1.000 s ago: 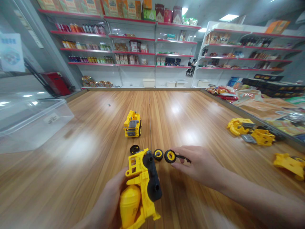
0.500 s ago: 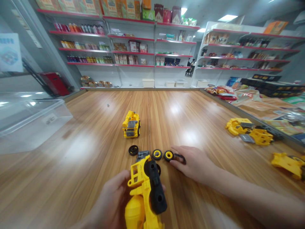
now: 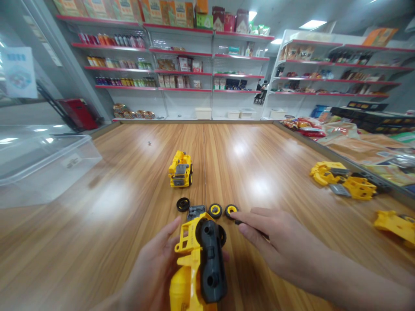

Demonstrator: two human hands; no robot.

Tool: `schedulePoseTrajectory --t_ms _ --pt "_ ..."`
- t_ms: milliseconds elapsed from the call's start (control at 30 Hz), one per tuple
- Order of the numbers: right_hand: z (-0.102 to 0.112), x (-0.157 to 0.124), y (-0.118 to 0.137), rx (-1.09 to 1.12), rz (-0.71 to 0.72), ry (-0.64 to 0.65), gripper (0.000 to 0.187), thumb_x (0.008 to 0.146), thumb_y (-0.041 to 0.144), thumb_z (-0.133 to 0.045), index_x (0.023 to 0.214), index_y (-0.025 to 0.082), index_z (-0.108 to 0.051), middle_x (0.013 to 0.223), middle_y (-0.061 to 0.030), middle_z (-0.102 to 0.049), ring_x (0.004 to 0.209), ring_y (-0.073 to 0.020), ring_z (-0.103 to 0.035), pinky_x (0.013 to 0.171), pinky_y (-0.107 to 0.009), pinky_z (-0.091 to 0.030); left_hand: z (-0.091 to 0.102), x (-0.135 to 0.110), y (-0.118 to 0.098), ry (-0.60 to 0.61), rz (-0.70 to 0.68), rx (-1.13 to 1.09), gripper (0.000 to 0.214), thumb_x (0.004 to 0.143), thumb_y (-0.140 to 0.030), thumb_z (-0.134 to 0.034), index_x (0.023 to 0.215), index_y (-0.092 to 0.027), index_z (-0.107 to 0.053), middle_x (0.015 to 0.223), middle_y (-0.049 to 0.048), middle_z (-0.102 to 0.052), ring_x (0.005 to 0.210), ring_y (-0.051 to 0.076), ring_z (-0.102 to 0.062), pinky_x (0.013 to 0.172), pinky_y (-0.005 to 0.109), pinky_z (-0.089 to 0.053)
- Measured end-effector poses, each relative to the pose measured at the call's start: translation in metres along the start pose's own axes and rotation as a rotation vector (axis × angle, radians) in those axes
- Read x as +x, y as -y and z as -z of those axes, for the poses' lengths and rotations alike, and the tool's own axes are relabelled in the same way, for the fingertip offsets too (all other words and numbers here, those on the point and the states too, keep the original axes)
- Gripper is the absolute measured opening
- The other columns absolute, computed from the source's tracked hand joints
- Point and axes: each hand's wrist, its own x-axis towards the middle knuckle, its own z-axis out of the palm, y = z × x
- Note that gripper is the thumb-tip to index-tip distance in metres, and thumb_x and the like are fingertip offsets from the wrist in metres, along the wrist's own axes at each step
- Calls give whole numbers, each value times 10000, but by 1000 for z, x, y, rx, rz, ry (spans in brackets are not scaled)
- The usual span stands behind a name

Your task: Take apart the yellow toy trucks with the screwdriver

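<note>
My left hand (image 3: 152, 272) is wrapped round a yellow toy mixer truck (image 3: 194, 263), turned so that its black chassis faces up. My right hand (image 3: 279, 246) hovers just right of the truck, its fingers pressed together on a small thin black part (image 3: 240, 223) that is mostly hidden under them. On the wooden table (image 3: 129, 194) just beyond lie a black wheel (image 3: 183, 204), a grey piece (image 3: 195, 212) and two yellow-hubbed wheels (image 3: 215, 211) (image 3: 231, 211). The right fingertips are close to the rightmost wheel.
A small whole yellow toy truck (image 3: 180, 169) stands farther out at the middle. Loose yellow toy parts (image 3: 343, 179) and another yellow piece (image 3: 395, 224) lie at the right. A clear plastic bin (image 3: 42, 164) sits at the left. Stocked shop shelves (image 3: 181, 73) line the back.
My right hand left the yellow-hubbed wheel on the table beside the others and drew back toward the truck. My left hand brought the truck nearer and lower in view.
</note>
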Motion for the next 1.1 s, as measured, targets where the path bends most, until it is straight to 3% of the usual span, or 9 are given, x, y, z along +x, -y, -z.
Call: schedulePoseTrajectory --t_ms 100,167,300,467,600,800,1100 --pt "5 -7 14 81 63 -63 371 928 145 -467 1281 235 -543 1059 -83 -690 941 -224 -669 793 -345 -575 4 1 -3 45 23 -33 575 938 -534 -432 1034 -39 -708 844 227 -784 652 288 -751 649 402 -603" --pt "5 -10 19 126 108 -57 462 899 94 -473 1338 237 -481 1126 -97 -670 1034 -229 -654 877 -351 -578 6 3 -5 13 44 0 553 944 -513 -454 968 -29 -719 800 222 -781 612 253 -740 611 351 -600" --pt "-1 -12 16 150 202 23 549 880 31 -455 1393 227 -451 1264 -126 -613 1160 -231 -612 977 -345 -547 10 10 -7 -87 75 104 555 954 -509 -445 1010 -26 -712 802 204 -776 563 243 -719 556 366 -607" --pt "-12 -14 9 246 266 -36 441 929 159 -591 1332 282 -459 1151 -42 -706 1016 -183 -692 890 -255 -566 9 12 -7 -105 152 92 601 934 -567 -444 941 -37 -726 707 164 -763 499 241 -709 485 351 -596" --pt "-16 -14 7 242 279 -48 301 923 282 -648 1207 253 -550 1002 -24 -746 856 -165 -717 768 -217 -558 14 15 -3 -124 151 99 563 899 -571 -524 946 -49 -730 709 157 -768 494 228 -706 498 324 -590" --pt "-18 -12 6 329 189 -26 198 937 203 -604 1133 222 -619 948 5 -733 827 -112 -693 765 -173 -511 25 23 6 -135 118 114 521 826 -572 -637 965 -76 -715 732 126 -763 530 229 -712 527 309 -574" --pt "-17 -15 7 265 221 -15 189 931 245 -612 1114 205 -639 944 -33 -732 782 -147 -685 668 -231 -499 15 20 6 -230 105 154 568 789 -636 -637 890 -83 -718 652 91 -731 504 191 -679 515 275 -542"
